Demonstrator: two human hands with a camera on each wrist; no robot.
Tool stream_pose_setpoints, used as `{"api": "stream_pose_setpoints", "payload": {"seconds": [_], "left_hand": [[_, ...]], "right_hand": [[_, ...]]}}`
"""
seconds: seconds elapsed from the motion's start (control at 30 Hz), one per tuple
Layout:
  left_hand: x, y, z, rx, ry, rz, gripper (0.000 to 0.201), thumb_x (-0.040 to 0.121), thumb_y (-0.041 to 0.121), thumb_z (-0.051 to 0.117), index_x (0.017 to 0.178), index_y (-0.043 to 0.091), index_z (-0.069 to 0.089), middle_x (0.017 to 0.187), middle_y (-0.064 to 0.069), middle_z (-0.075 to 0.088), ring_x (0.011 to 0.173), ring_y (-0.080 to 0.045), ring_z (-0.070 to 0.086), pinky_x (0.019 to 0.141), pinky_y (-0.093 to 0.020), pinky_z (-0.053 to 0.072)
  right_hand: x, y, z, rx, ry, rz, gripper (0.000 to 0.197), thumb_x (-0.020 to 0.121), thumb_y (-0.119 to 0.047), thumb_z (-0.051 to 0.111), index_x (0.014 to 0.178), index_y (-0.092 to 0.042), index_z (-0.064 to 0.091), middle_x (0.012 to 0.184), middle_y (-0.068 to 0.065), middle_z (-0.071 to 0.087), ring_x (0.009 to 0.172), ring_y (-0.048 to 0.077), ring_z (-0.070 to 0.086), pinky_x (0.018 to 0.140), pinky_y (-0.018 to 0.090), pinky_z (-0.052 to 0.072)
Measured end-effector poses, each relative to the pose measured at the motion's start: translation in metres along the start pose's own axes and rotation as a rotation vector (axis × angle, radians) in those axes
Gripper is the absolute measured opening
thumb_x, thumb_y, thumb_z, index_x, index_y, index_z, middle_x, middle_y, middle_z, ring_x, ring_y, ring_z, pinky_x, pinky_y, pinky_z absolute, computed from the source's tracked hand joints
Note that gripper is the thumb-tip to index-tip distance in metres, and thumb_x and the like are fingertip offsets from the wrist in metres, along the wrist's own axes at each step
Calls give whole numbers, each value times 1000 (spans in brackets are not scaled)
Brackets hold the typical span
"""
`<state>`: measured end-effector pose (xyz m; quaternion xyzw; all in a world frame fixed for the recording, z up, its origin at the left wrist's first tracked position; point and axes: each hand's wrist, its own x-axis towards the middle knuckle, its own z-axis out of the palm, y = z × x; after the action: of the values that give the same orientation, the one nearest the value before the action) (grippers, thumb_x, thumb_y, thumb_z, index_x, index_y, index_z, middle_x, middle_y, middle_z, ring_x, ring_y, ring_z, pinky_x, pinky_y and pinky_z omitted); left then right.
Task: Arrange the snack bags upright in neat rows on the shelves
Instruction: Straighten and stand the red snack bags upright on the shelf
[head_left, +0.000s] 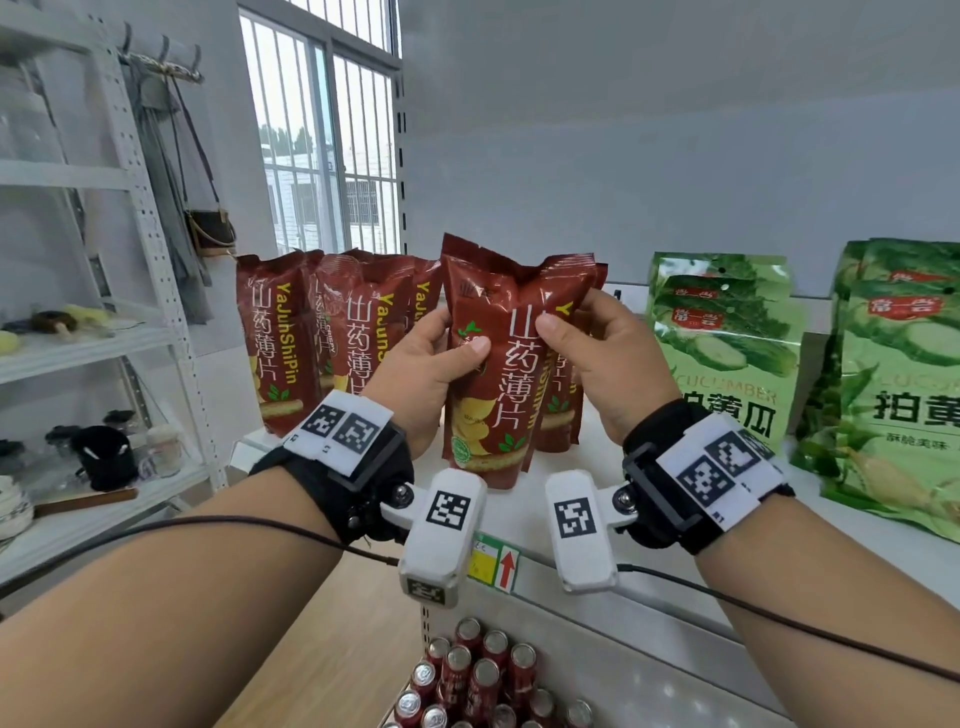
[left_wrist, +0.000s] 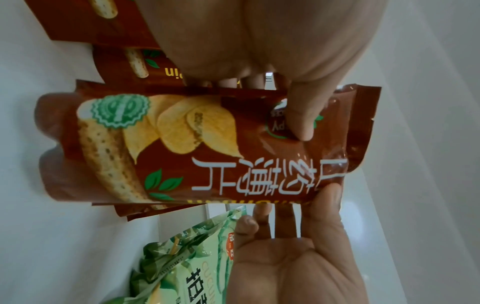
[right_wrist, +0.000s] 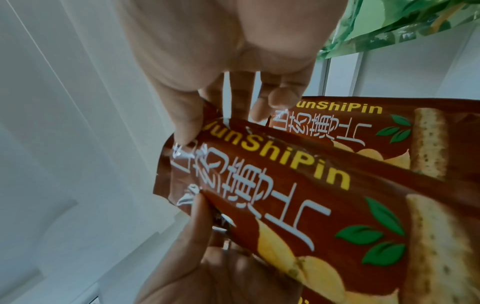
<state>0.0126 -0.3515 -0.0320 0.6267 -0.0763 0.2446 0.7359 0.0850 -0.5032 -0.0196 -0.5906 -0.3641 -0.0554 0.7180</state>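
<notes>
A red-brown snack bag (head_left: 493, 384) stands upright at the front of the white shelf (head_left: 644, 525), held from both sides. My left hand (head_left: 431, 358) grips its left edge, thumb on the front and fingers behind. My right hand (head_left: 597, 353) grips its right upper edge the same way. The left wrist view shows the same bag (left_wrist: 207, 144) with my thumb (left_wrist: 301, 115) pressed on its label. The right wrist view shows the bag (right_wrist: 298, 195) pinched near its top. More red-brown bags (head_left: 322, 332) stand upright in a row behind and to the left.
Green cucumber snack bags (head_left: 727, 338) lean upright on the shelf to the right, with another pile (head_left: 898, 374) at far right. Red drink cans (head_left: 478, 675) fill the shelf below. A white metal rack (head_left: 145, 218) with small items stands at the left, beside a barred window (head_left: 332, 135).
</notes>
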Motion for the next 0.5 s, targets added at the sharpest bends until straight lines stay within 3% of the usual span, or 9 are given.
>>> {"api": "stream_pose_setpoints", "payload": {"seconds": [0.2, 0.4, 0.5], "left_hand": [[0, -4, 1, -14, -17, -15, 30, 94, -1, 47, 113, 19, 57, 94, 3, 74, 83, -11, 71, 67, -27, 57], [1, -8, -2, -34, -33, -18, 32, 94, -2, 45, 115, 20, 56, 91, 4, 75, 80, -10, 71, 64, -25, 56], [3, -10, -3, -29, -28, -16, 31, 94, 0, 46, 113, 22, 57, 91, 5, 75, 82, -10, 71, 64, -25, 57]], "right_hand": [[0, 4, -1, -2, 32, -5, 13, 83, -11, 67, 80, -24, 69, 76, -10, 73, 74, 9, 69, 67, 25, 54], [0, 7, 1, -5, 43, 18, 9, 83, -12, 68, 83, -21, 69, 83, -3, 72, 81, 17, 68, 76, 35, 55], [0, 8, 0, -13, 16, 10, 9, 83, -14, 67, 83, -23, 68, 80, -8, 70, 77, 8, 67, 69, 24, 53]]}}
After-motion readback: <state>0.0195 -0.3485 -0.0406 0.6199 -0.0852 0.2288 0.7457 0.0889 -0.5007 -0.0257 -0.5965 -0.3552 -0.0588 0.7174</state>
